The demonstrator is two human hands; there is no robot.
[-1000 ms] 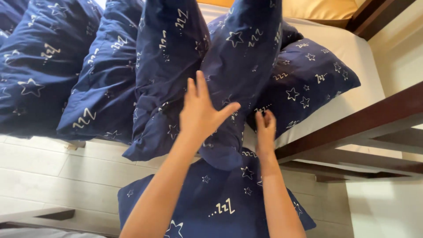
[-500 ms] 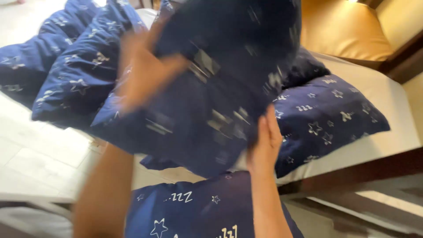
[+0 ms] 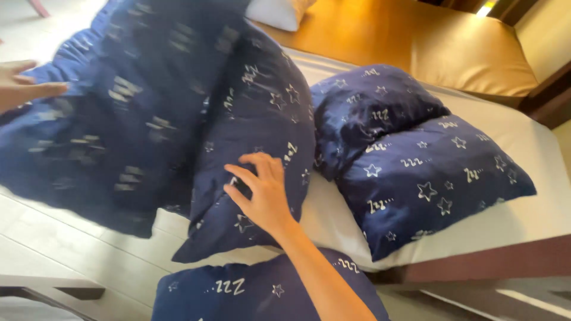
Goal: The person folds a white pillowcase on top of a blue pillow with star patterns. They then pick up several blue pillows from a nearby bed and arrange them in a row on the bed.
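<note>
**Big pillow sits left of both hands**

Large navy star-print pillow (image 3: 119, 113), blurred, fills upper left w/ long axis slanting down-left. My right hand (image 3: 262, 193) spread flat on its lower-right edge; left hand (image 3: 24, 86), fingers open, touches far-left corner.

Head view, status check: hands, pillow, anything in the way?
Left hand on the far edge of the dark blue pillow, lifted and blurred. Right hand, fingers spread, on its near end. Two matching pillows lie beside it on the bed.
</note>
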